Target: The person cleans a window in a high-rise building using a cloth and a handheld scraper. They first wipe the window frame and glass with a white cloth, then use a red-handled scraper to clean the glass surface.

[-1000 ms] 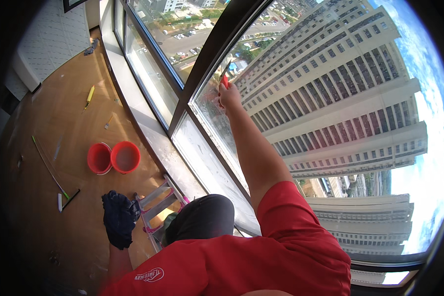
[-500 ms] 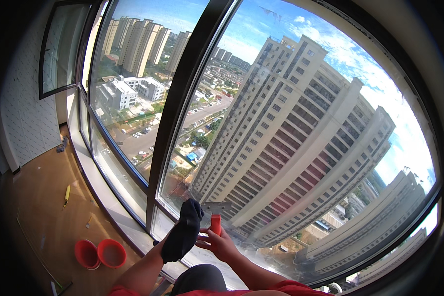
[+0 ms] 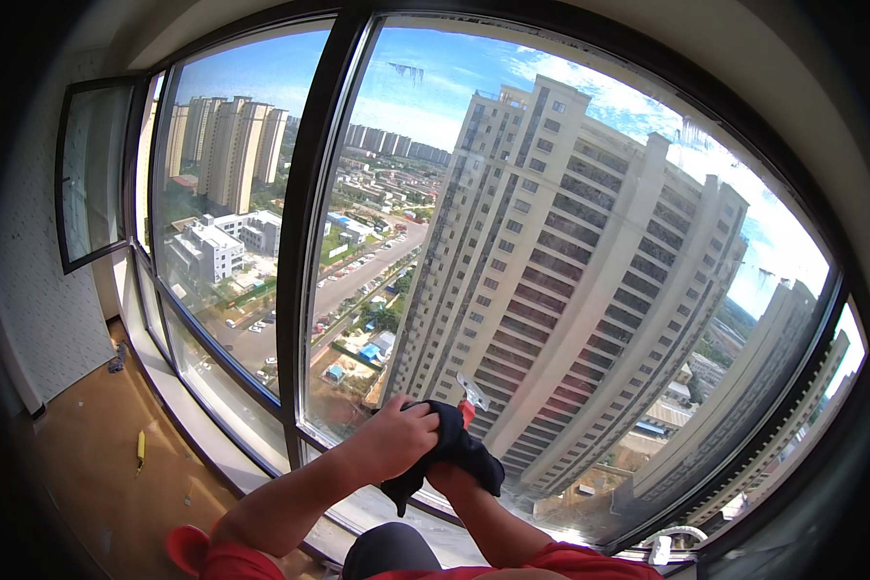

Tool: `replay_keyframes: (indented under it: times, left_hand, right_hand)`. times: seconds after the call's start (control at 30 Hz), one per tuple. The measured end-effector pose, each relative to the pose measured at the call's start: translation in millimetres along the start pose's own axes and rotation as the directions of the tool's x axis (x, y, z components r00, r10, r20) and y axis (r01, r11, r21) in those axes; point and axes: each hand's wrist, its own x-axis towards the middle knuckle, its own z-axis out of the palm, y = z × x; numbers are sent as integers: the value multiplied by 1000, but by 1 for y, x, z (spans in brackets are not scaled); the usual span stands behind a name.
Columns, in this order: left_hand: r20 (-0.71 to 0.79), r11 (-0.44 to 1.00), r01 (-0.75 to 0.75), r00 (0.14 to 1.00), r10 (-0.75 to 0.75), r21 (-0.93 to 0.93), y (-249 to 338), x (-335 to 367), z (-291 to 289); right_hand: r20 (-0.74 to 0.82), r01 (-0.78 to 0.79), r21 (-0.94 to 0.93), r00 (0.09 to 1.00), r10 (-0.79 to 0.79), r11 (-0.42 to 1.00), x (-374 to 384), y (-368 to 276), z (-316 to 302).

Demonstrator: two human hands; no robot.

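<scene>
My left hand is bare, its fingers closed on a dark cloth. The cloth is bunched over my right hand and lies around the right wrist. Beyond it sticks a scraper with a red handle and a flat metal blade. The fingers of my right hand are hidden under the cloth, but the scraper comes out from where they are. Both hands are in front of the large window pane, above its lower frame.
Dark window bars divide the glass. At far left a window sash is swung inward. A yellow-handled tool lies on the brown floor. Part of a red bucket shows by my left elbow. A pale sill runs along the window.
The dark cloth was over my left hand and is now over my right. My left hand has come bare and grips it. The scraper has tilted, and the view has turned.
</scene>
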Motion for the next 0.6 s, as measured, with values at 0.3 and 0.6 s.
replay_keyframes:
  times: [0.3,0.6]
  left_hand:
    - [-89,-12,-101,923,-374,-995,23,48,10]
    - [203,-221,89,792,-576,-971,68,123,30]
  right_hand:
    - [493,661,-671,736,-464,337,-49,-79,53]
    - [527,324,-825,735,-426,-462,-89,-104,75]
